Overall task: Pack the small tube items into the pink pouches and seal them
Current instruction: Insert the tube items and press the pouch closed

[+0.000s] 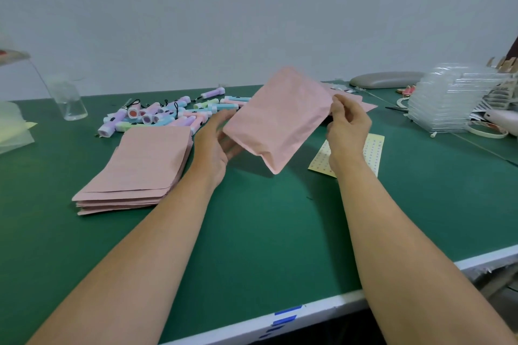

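A pink pouch (pixel 277 117) is lifted off the green table and tilted, its closed bottom corner pointing down toward me. My left hand (pixel 215 143) holds its lower left edge from beneath, fingers curled round it. My right hand (pixel 347 126) pinches the pouch's upper right edge. Several pastel tube items (pixel 165 115) lie scattered on the table behind my left hand. A stack of flat pink pouches (pixel 140 171) lies to the left. I cannot tell whether anything is inside the held pouch.
A yellow sticker sheet (pixel 370 148) lies under my right wrist. More pink pouches (pixel 361 102) lie behind my right hand. Clear plastic trays (pixel 448 101) are stacked at the far right, and a clear jar (pixel 68 103) stands far left. The table's white edge (pixel 322 308) runs near me.
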`<state>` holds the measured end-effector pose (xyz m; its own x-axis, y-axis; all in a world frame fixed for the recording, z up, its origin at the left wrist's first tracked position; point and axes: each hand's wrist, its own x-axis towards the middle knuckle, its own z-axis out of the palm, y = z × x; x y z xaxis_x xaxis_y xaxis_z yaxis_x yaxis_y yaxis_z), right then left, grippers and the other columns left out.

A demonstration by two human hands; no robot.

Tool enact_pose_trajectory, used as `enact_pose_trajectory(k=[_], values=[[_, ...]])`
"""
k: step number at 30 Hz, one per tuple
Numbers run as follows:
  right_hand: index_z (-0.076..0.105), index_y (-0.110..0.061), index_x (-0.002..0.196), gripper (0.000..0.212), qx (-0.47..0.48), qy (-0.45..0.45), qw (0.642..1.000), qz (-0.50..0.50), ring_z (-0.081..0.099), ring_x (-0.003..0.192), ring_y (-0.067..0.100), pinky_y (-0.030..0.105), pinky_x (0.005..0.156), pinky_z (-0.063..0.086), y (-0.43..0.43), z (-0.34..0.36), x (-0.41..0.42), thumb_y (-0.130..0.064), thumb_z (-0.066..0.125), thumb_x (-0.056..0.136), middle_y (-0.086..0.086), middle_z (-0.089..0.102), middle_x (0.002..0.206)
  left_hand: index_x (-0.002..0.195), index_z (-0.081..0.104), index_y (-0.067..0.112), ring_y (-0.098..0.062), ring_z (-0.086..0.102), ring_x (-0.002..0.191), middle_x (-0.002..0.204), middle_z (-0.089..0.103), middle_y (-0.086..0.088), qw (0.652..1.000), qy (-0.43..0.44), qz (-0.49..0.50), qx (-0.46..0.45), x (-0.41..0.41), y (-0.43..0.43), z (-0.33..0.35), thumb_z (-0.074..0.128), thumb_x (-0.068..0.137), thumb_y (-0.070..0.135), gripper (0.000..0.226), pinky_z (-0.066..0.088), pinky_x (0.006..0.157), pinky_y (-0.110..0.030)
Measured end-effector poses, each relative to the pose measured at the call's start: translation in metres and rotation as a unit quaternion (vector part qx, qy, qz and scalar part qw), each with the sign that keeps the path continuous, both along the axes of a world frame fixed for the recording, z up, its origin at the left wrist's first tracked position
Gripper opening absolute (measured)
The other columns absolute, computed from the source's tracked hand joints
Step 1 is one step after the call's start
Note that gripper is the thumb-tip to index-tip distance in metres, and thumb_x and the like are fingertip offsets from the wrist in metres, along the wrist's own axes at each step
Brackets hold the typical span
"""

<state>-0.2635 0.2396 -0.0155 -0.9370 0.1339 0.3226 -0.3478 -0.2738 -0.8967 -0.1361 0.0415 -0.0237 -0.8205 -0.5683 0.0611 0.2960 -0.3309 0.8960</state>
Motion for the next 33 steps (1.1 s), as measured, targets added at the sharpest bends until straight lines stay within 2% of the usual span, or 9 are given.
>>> enact_pose_trajectory(k=[3,7,11,16,19,22,26,30,33], values=[[0.072,-0.012,0.116,0.018,0.006,0.008,0.999,0.053,0.054,0.07,0.012,0.027,0.062,0.047,-0.004,0.0,0.004,-0.017,0.061,0.103,0.004,0.071,0.095,0.105,0.082,0.019,-0.023,0.075,0.103,0.118,0.078,-0.008,0.988,-0.045,-0.095,-0.113,0.004,-0.006,0.0,0.073,0.092,0.048,0.033,0.06,0.087,-0.035],[0.068,-0.006,0.11,0.044,0.067,-0.046,0.989,0.12,0.064,0.077,0.016,0.033,0.066,0.054,-0.01,0.002,0.01,-0.047,0.054,0.105,0.003,0.068,0.094,0.083,0.082,0.017,-0.013,0.072,0.079,0.094,0.081,-0.004,0.967,-0.059,-0.086,-0.234,0.002,0.003,-0.008,0.078,0.09,0.043,0.027,0.057,0.067,-0.025],[0.074,-0.006,0.103,0.063,0.269,-0.061,0.931,0.239,0.071,0.068,0.025,0.035,0.057,0.054,-0.016,-0.006,0.021,-0.066,0.057,0.094,0.014,0.076,0.096,0.113,0.071,-0.01,-0.033,0.073,0.106,0.118,0.075,-0.023,0.986,-0.016,0.014,-0.165,0.006,0.008,-0.001,0.075,0.081,0.055,0.072,0.053,0.103,-0.058],[0.075,-0.008,0.097,0.024,0.337,0.046,0.892,0.297,0.071,0.064,0.02,0.028,0.052,0.05,-0.022,-0.012,0.029,-0.031,0.067,0.099,0.009,0.076,0.087,0.11,0.074,0.009,-0.036,0.071,0.116,0.12,0.076,-0.016,0.988,0.005,0.104,-0.117,0.001,-0.006,-0.005,0.07,0.099,0.044,0.037,0.056,0.102,-0.057],[0.078,-0.01,0.096,0.011,0.283,0.06,0.909,0.299,0.064,0.062,0.013,0.026,0.053,0.051,-0.02,-0.009,0.028,-0.018,0.071,0.098,0.003,0.075,0.078,0.11,0.073,0.009,-0.035,0.07,0.119,0.122,0.075,-0.015,0.988,0.011,0.114,-0.1,-0.001,-0.011,-0.007,0.069,0.1,0.045,0.037,0.054,0.105,-0.057],[0.078,-0.013,0.097,0.01,0.265,0.092,0.921,0.269,0.058,0.063,0.008,0.025,0.055,0.05,-0.02,-0.005,0.028,-0.017,0.069,0.098,-0.002,0.076,0.082,0.123,0.069,-0.003,-0.035,0.068,0.124,0.127,0.074,-0.016,0.99,0.01,0.101,-0.1,-0.003,-0.012,-0.008,0.068,0.099,0.047,0.055,0.051,0.109,-0.058],[0.074,-0.011,0.102,0.016,0.289,0.077,0.908,0.294,0.064,0.075,0.01,0.027,0.06,0.054,-0.021,-0.003,0.032,-0.024,0.064,0.103,0.003,0.076,0.091,0.12,0.073,0.011,-0.026,0.073,0.117,0.12,0.078,-0.004,0.992,0.007,0.091,-0.092,-0.003,-0.015,-0.008,0.068,0.1,0.044,0.039,0.058,0.102,-0.049],[0.076,-0.011,0.105,0.023,0.305,0.056,0.882,0.354,0.07,0.083,0.012,0.027,0.062,0.055,-0.017,-0.003,0.035,-0.033,0.072,0.098,0.012,0.077,0.098,0.127,0.071,0.013,-0.021,0.076,0.107,0.115,0.08,0.0,0.994,0.024,0.075,-0.082,-0.003,-0.015,-0.01,0.067,0.102,0.041,0.038,0.064,0.077,-0.032],[0.079,-0.009,0.102,0.019,0.282,0.049,0.883,0.371,0.067,0.078,0.011,0.025,0.063,0.055,-0.016,-0.002,0.035,-0.026,0.078,0.093,0.007,0.078,0.093,0.123,0.073,0.014,-0.02,0.076,0.107,0.115,0.08,0.0,0.993,0.025,0.068,-0.096,-0.003,-0.015,-0.011,0.067,0.102,0.042,0.035,0.064,0.079,-0.032]])
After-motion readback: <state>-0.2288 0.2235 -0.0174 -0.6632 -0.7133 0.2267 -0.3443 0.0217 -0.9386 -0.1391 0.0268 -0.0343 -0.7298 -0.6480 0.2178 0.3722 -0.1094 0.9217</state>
